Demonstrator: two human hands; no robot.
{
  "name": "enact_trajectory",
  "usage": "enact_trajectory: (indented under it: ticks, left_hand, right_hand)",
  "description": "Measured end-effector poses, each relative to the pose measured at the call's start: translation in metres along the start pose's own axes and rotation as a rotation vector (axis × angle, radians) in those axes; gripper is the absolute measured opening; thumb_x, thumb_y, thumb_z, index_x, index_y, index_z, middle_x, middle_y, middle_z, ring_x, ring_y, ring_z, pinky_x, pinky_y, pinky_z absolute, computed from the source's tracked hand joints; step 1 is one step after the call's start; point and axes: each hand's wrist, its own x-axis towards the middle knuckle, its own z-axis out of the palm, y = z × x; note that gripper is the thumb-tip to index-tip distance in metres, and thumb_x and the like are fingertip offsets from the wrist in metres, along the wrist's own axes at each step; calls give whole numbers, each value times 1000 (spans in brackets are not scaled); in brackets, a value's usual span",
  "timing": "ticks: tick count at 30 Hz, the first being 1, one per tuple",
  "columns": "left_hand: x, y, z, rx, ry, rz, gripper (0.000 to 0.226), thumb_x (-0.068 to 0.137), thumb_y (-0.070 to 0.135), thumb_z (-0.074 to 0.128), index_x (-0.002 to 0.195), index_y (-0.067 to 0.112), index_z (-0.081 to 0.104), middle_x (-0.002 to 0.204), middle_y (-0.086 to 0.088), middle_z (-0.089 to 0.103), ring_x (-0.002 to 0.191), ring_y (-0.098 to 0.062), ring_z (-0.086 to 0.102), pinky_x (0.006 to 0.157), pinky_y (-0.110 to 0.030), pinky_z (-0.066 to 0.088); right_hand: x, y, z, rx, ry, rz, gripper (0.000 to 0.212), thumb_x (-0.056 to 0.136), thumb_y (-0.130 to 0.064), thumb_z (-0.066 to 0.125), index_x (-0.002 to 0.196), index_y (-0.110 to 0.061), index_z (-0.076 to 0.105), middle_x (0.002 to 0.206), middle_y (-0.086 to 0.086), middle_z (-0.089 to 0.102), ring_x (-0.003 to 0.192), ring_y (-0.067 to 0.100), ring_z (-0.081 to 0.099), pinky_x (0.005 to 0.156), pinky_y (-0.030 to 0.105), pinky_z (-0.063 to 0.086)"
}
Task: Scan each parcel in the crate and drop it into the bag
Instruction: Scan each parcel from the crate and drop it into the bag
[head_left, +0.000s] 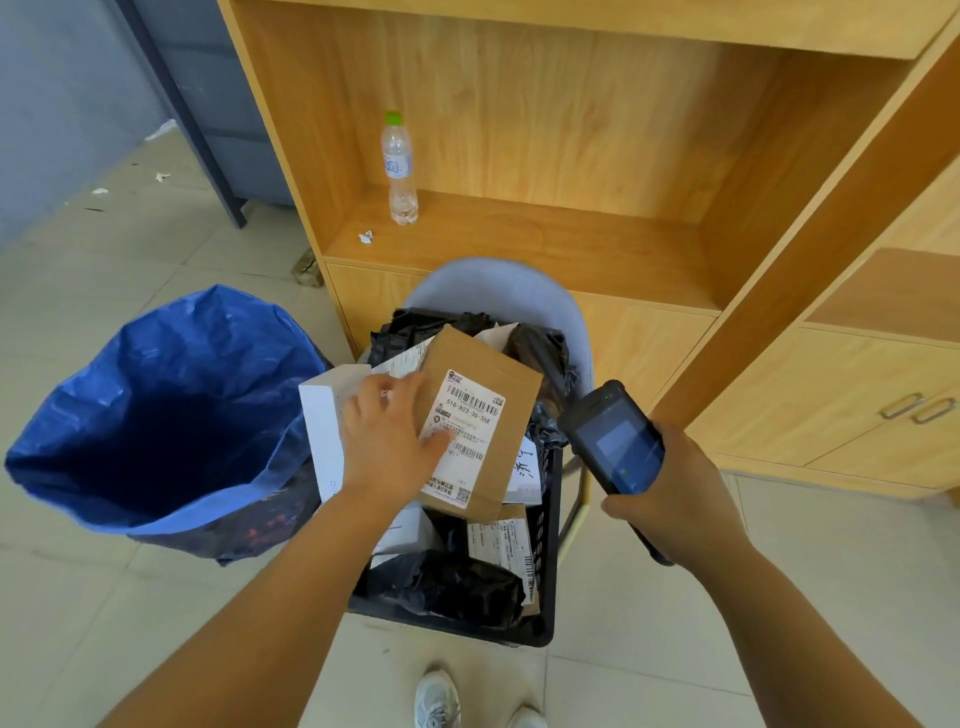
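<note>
The flat brown cardboard parcel (501, 364) with its white shipping label (467, 415) is above the other parcels in the black plastic crate (545, 545), label side up toward me. Its long axis runs from about 1 o'clock at the far end to 7 o'clock at the near end, and the top barcode lies across its short width. My left hand (389, 431) grips it at its 9 o'clock edge: the thumb presses on the label and the fingers wrap over the edge, their tips out of sight.

At the parcel's 3 o'clock, my right hand (670, 499) is clamped round the black handheld scanner (613, 436), screen up, its head aimed toward 11 o'clock, just beside the parcel's edge.

I judge this to be the scanning step for this parcel. Next I need to line the scanner head up with the barcode and keep my thumb clear of the bars, then swing the parcel toward 9 o'clock and let go over the open blue plastic bag (171, 374), which stands on the floor touching the crate.

The crate holds more parcels, black plastic ones and white boxes, so much of the task remains. It rests on a grey chair (493, 286), in front of a wooden shelf unit (571, 156) at 12 o'clock.
</note>
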Motion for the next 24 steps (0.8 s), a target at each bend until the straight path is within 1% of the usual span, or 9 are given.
enact_trajectory:
  ticks: [2, 4, 6, 8, 11, 14, 19, 21, 24]
  left_hand:
    - [13, -4, 0, -170, -154, -241, 83, 72, 46, 75, 139, 24, 32, 133, -9, 35, 121, -32, 37, 101, -46, 35]
    - [25, -10, 0, -463, -401, -410, 87, 73, 40, 78, 142, 21, 28, 135, -9, 44, 119, -31, 49, 101, -46, 42]
    - [30, -12, 0, -645, -595, -478, 75, 75, 31, 77, 137, 20, 36, 126, -6, 59, 108, -27, 60, 96, -47, 48]
    - [33, -13, 1, -659, -668, -466, 69, 75, 31, 75, 133, 22, 40, 118, -5, 64, 104, -26, 63, 97, -49, 47]
    - [35, -11, 3, -656, -660, -462, 76, 63, 42, 68, 132, 25, 40, 125, -8, 58, 109, -29, 58, 101, -50, 43]
    - [28, -10, 4, -598, -606, -455, 83, 58, 48, 61, 134, 23, 39, 131, -11, 51, 112, -30, 55, 102, -50, 41]
    - [16, -9, -1, -612, -569, -449, 87, 56, 44, 70, 133, 23, 38, 123, -5, 58, 107, -26, 58, 95, -47, 47]
    - [9, -7, -4, -621, -529, -482, 95, 52, 48, 71, 136, 23, 34, 124, -5, 55, 109, -27, 57, 96, -48, 46]
    - [-4, -3, -13, -764, -408, -534, 102, 45, 61, 70, 134, 25, 34, 127, -8, 53, 110, -28, 57, 96, -50, 48]
  right_hand:
    - [0, -1, 2, 3, -9, 4, 70, 57, -28, 80, 112, -29, 36, 98, -4, 50, 83, 20, 53, 71, 44, 53]
    - [1, -1, 3, 0, -19, 12, 72, 57, -28, 80, 115, -28, 37, 98, -5, 49, 84, 19, 53, 72, 44, 53]
    - [1, 0, 4, -10, -22, 19, 75, 57, -29, 80, 118, -27, 37, 99, -6, 48, 85, 18, 52, 74, 43, 52]
    - [2, 0, 5, -19, -25, 25, 78, 56, -30, 81, 120, -27, 37, 101, -6, 48, 88, 17, 51, 75, 41, 52]
    - [3, 1, 5, -39, -30, 23, 80, 56, -31, 81, 122, -28, 36, 102, -7, 48, 89, 16, 50, 76, 41, 52]
    - [3, 1, 6, -42, -35, 20, 80, 56, -33, 81, 121, -30, 35, 101, -7, 48, 89, 16, 51, 76, 43, 52]
    - [1, 0, 5, -55, -41, -2, 81, 56, -36, 81, 121, -30, 34, 102, -8, 47, 90, 15, 50, 78, 43, 53]
    - [0, -1, 3, -61, -32, -24, 81, 56, -36, 81, 121, -30, 33, 101, -8, 46, 89, 15, 50, 76, 41, 53]
    - [-1, -3, -1, -71, -18, -80, 79, 56, -37, 80, 119, -30, 34, 100, -7, 47, 88, 15, 51, 73, 40, 53]
